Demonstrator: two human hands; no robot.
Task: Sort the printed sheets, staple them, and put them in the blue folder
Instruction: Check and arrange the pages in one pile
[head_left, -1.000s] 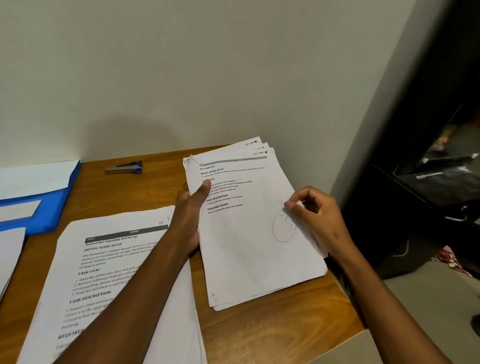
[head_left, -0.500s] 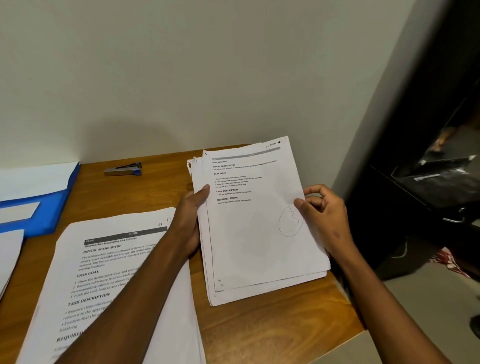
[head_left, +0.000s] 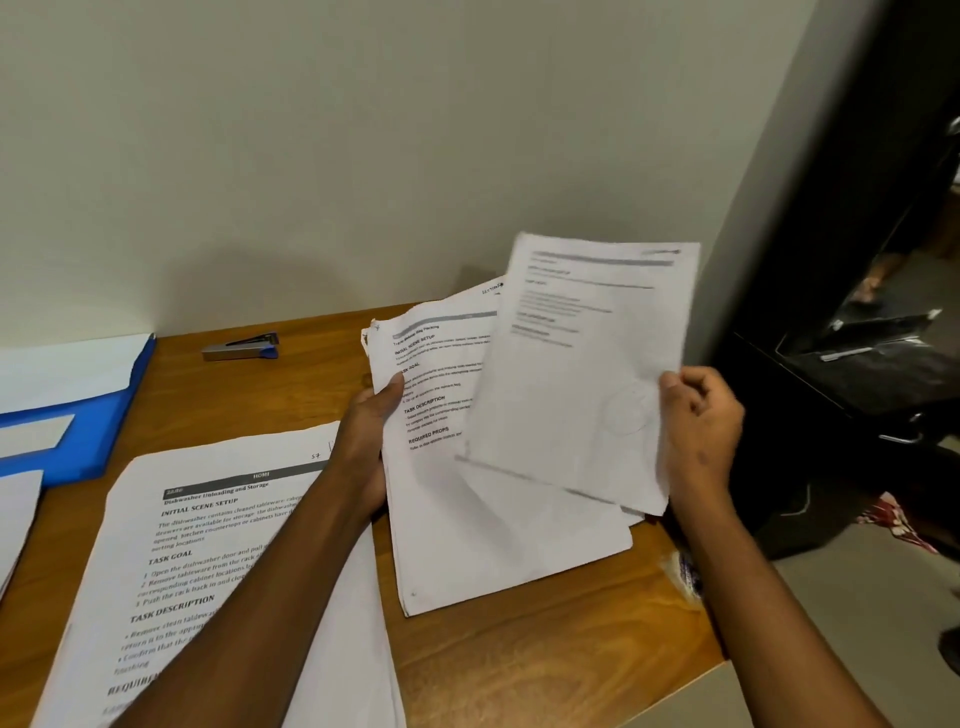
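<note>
right hand (head_left: 698, 423) pinches a lifted sheet (head_left: 582, 364) at its 3 o'clock edge, fingers curled. left hand (head_left: 371, 431), thumb on top, grips the stack (head_left: 467, 519) on the desk (head_left: 519, 660); stapler (head_left: 241, 347) at 10 o'clock.

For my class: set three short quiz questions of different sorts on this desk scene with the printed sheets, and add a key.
1. True or false: the stapler lies on the desk near the wall, untouched by either hand.
2. Which hand holds the lifted sheet? A) the left hand B) the right hand C) both hands
3. Fill in: the left hand grips the left edge of the ____ on the desk.

Key:
1. True.
2. B: the right hand pinches the sheet's right edge, raised above the stack of sheets.
3. Stack of sheets. The blue folder lies apart at the desk's left.
</note>
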